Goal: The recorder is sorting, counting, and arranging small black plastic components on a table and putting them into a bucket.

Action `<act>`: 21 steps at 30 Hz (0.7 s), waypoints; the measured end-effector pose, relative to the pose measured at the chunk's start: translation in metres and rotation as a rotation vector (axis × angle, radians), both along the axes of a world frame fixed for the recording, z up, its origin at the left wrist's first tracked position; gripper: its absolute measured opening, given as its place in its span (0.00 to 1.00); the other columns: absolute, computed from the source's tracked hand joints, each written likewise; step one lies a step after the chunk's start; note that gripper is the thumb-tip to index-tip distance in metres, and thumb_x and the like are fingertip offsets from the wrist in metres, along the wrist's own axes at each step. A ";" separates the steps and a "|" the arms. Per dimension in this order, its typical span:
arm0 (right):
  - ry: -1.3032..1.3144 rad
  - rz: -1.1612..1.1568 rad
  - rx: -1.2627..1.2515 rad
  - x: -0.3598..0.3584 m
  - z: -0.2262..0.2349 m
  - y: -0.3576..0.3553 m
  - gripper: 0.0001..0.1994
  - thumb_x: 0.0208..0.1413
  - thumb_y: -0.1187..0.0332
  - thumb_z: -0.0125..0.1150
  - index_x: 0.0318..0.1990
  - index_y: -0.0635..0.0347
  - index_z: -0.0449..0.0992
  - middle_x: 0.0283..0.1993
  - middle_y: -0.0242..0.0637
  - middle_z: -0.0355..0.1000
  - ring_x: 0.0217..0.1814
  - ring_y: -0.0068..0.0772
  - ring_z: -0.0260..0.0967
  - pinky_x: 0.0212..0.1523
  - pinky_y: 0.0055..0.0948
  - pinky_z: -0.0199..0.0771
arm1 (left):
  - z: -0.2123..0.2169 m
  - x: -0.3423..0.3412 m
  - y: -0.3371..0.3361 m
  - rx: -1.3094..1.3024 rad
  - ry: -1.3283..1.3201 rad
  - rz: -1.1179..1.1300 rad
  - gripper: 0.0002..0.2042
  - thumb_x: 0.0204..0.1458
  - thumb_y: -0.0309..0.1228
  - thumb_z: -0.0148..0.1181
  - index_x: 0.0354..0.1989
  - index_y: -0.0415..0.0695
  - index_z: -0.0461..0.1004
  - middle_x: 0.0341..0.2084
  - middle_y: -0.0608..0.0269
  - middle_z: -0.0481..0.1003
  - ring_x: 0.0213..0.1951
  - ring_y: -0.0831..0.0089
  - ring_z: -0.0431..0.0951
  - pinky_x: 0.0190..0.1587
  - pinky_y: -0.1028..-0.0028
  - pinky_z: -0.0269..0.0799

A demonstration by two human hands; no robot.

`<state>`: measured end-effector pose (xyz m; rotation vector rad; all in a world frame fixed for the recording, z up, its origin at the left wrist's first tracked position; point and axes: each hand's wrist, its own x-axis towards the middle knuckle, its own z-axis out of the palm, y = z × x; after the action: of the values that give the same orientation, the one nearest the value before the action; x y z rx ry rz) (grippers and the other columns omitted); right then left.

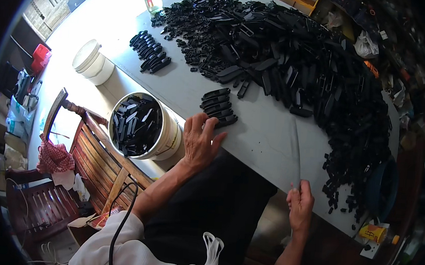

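My right hand (300, 207) is closed round the near end of a long, thin, grey blade-like strip (295, 148), whose far end points at the heap; its exact kind is unclear. My left hand (200, 139) lies at the table's near edge with its fingers apart and nothing held in them. Its fingertips are beside a short row of curved black plastic pieces (218, 103), and whether they touch it I cannot tell. Farther back, a longer row of similar black pieces (149, 52) lies side by side. A large heap of loose black plastic parts (277, 53) spreads across the far and right table.
Left of my left hand stands a white bucket (168, 144) full of black pieces, with another white bucket (98, 70) behind it. A wooden chair (103, 149) is at the left. A yellow-labelled bottle (374, 233) lies by the table's (265, 151) right corner.
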<state>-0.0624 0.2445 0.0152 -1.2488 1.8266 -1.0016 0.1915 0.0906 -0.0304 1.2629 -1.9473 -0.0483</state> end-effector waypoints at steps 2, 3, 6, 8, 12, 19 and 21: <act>0.005 -0.005 0.018 0.008 0.005 0.002 0.08 0.65 0.67 0.44 0.37 0.62 0.66 0.19 0.25 0.60 0.20 0.13 0.53 0.20 0.17 0.53 | 0.000 -0.001 -0.002 -0.043 0.022 -0.025 0.19 0.39 0.27 0.67 0.42 0.42 0.70 0.36 0.56 0.67 0.37 0.58 0.66 0.39 0.65 0.64; 0.048 0.001 0.041 0.011 0.008 0.002 0.09 0.65 0.66 0.45 0.36 0.62 0.65 0.19 0.30 0.61 0.20 0.19 0.55 0.21 0.23 0.56 | -0.001 -0.003 -0.002 -0.042 0.021 -0.028 0.19 0.39 0.27 0.67 0.42 0.42 0.70 0.36 0.56 0.67 0.37 0.58 0.66 0.39 0.65 0.64; 0.096 -0.002 0.083 0.011 0.005 0.005 0.10 0.65 0.65 0.46 0.35 0.62 0.64 0.18 0.36 0.61 0.19 0.28 0.59 0.22 0.29 0.60 | -0.001 -0.012 0.000 -0.017 0.081 -0.114 0.19 0.40 0.24 0.65 0.44 0.40 0.69 0.35 0.55 0.68 0.37 0.57 0.67 0.39 0.64 0.65; 0.099 -0.009 0.103 0.010 0.000 0.007 0.10 0.65 0.65 0.47 0.35 0.62 0.64 0.18 0.38 0.61 0.19 0.30 0.60 0.22 0.31 0.60 | 0.002 -0.022 0.003 0.008 0.108 -0.148 0.20 0.40 0.22 0.64 0.44 0.39 0.69 0.35 0.54 0.68 0.36 0.57 0.68 0.39 0.64 0.65; 0.257 0.008 0.058 0.009 -0.006 0.005 0.10 0.65 0.65 0.47 0.34 0.63 0.64 0.18 0.38 0.61 0.19 0.31 0.59 0.21 0.31 0.59 | 0.006 -0.040 0.004 -0.003 0.121 -0.211 0.18 0.38 0.19 0.61 0.42 0.39 0.71 0.34 0.55 0.68 0.35 0.58 0.68 0.38 0.65 0.66; 0.395 0.003 0.032 0.014 -0.001 -0.005 0.09 0.64 0.68 0.49 0.34 0.64 0.64 0.18 0.41 0.64 0.19 0.36 0.63 0.22 0.34 0.62 | 0.002 -0.058 0.005 0.002 0.113 -0.255 0.16 0.40 0.20 0.59 0.41 0.40 0.71 0.32 0.56 0.68 0.34 0.61 0.68 0.36 0.66 0.66; 0.473 0.007 -0.006 0.016 0.001 -0.008 0.08 0.63 0.68 0.49 0.35 0.64 0.63 0.19 0.43 0.65 0.20 0.42 0.64 0.23 0.37 0.63 | 0.002 -0.062 0.006 0.019 0.106 -0.331 0.18 0.39 0.21 0.61 0.42 0.41 0.71 0.31 0.57 0.68 0.34 0.61 0.68 0.36 0.66 0.66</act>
<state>-0.0462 0.2364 0.0160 -1.5943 2.1664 -0.7486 0.1295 0.0965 -0.0285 0.9188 -2.0464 -0.2953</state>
